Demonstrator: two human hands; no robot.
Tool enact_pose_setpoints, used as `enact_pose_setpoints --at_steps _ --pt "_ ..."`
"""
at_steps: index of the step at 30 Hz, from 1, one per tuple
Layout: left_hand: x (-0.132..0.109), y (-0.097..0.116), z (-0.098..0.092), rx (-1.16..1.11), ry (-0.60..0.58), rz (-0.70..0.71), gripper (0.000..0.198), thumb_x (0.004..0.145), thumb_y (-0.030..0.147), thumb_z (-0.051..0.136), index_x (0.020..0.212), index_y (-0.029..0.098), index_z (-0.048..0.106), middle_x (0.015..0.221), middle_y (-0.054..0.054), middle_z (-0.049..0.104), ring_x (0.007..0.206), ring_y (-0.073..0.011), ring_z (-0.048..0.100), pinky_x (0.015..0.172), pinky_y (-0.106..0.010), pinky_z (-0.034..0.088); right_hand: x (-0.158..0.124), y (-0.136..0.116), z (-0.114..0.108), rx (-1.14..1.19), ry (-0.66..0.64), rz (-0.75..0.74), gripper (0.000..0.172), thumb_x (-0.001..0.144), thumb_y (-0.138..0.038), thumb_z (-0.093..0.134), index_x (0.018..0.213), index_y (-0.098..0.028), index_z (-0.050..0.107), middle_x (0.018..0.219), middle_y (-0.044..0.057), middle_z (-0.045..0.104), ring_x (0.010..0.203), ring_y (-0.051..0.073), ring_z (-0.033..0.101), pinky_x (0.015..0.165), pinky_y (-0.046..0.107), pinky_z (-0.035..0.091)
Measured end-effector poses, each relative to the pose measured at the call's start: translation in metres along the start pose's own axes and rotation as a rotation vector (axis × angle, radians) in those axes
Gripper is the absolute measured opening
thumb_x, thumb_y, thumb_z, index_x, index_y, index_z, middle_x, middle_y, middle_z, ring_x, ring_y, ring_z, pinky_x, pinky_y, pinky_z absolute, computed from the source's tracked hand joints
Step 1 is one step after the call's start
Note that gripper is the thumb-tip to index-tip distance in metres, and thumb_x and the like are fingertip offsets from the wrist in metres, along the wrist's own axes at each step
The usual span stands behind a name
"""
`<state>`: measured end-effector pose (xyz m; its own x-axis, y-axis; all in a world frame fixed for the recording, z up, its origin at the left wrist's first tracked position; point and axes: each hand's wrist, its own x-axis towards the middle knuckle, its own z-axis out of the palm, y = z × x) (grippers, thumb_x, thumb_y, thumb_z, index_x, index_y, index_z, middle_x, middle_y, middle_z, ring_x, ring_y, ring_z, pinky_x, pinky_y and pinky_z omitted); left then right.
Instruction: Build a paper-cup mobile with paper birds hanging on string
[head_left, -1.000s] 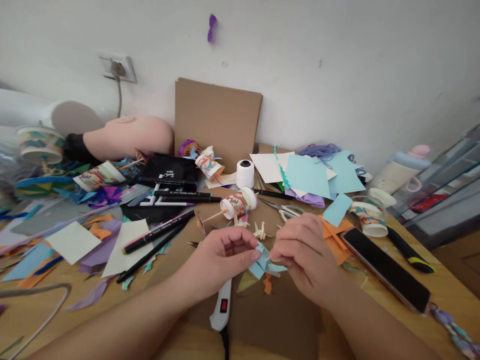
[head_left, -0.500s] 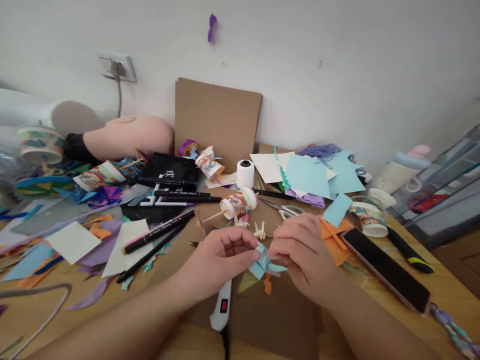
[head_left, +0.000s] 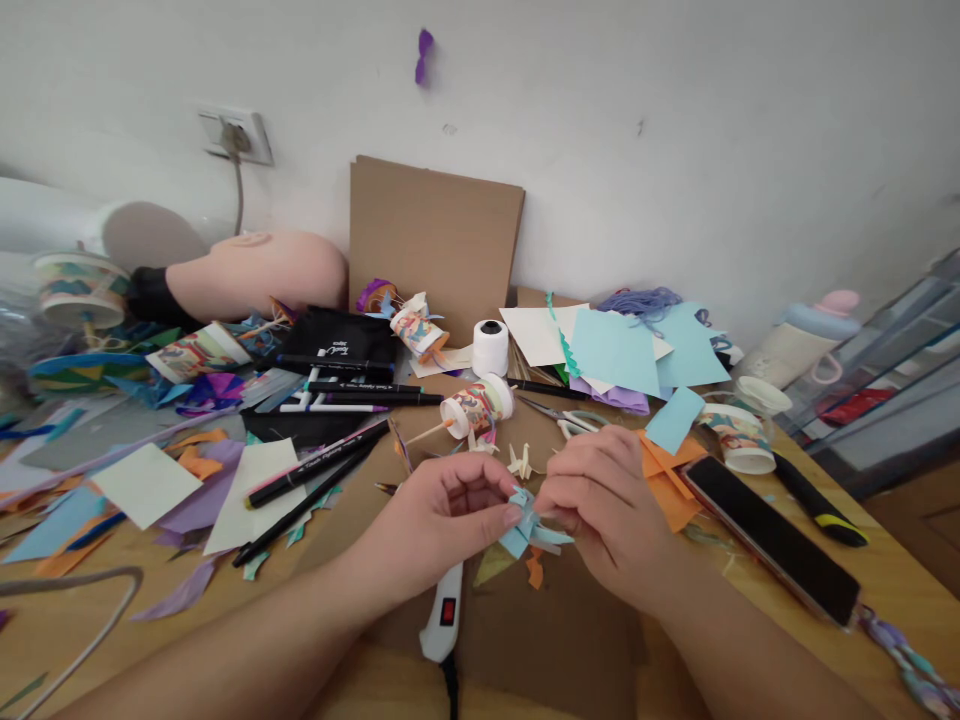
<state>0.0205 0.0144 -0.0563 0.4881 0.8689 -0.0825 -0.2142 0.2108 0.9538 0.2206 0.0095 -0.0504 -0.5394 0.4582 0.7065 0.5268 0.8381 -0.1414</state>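
Observation:
Both of my hands meet over the middle of the table, pinching a small folded piece of light blue paper. My left hand grips its left side between thumb and fingers. My right hand pinches its right side, fingers curled closed. The paper hangs just above a brown cardboard sheet. Small cream folded paper figures lie just beyond my fingers. A white glue gun lies under my left wrist.
Black markers, a printed paper cup, scissors, a white thread spool, light blue sheets and orange paper crowd the table. A phone lies at the right. Upright cardboard leans on the wall.
My fingers have shifted slightly on the blue paper, the two hands closing a little nearer together. Nothing else on the table has moved.

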Motion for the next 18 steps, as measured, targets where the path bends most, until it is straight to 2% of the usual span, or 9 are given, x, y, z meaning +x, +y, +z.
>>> enact_pose_setpoints --at_steps 9,18 --pt "-0.0015 0.0018 0.0014 0.024 -0.001 0.011 0.025 0.064 0.024 0.083 0.078 0.014 0.064 0.073 0.001 0.063 0.068 -0.0104 0.057 0.067 -0.022 0.046 0.0001 -0.0013 -0.0012 0.012 -0.019 0.012 0.019 0.099 -0.017 0.047 0.085 -0.019 0.060 0.085 0.003 0.066 0.089 0.018 0.055 0.085 0.039 0.033" --pt "-0.0005 -0.0009 0.0005 -0.003 -0.013 0.008 0.028 0.065 0.025 0.083 0.081 0.014 0.063 0.073 0.001 0.063 0.069 -0.0100 0.057 0.069 -0.023 0.046 -0.0013 0.0000 -0.0026 0.001 -0.032 0.035 0.015 0.093 -0.012 0.051 0.085 -0.020 0.060 0.085 0.002 0.065 0.089 0.018 0.056 0.086 0.041 0.031"
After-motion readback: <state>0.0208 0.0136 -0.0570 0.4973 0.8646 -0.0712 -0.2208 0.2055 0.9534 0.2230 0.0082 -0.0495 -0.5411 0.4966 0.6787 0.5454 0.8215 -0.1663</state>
